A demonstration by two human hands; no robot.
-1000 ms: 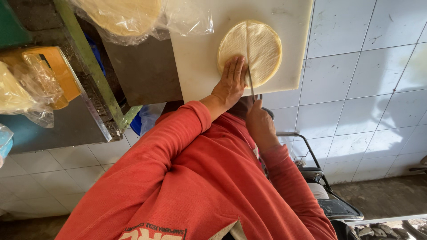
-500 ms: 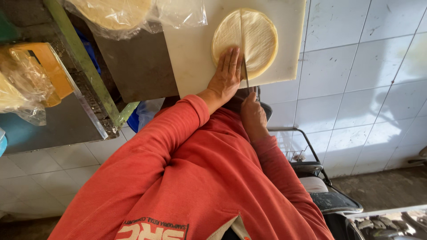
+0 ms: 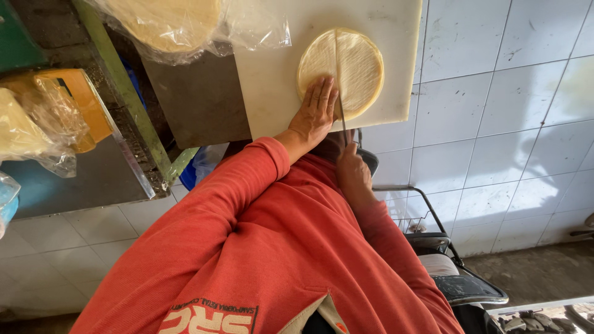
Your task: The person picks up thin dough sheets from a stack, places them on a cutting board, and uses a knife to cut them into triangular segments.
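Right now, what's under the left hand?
The left hand presses the near edge of the round flatbread on the white cutting board; the bread beneath the palm is hidden.

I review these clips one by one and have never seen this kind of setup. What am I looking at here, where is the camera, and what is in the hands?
There is no machine: a person in a red top works with bare hands, and the one camera sits on that person's head, looking down, so the scene looks tilted. The left hand lies flat on a round stack of pale flat breads, which rests on a white cutting board. The right hand grips a knife whose thin blade runs across the middle of the stack. Beside the board lies a clear plastic bag with more of the rounds. Further off, an orange container stands on a blue surface. White tiles fill the rest.
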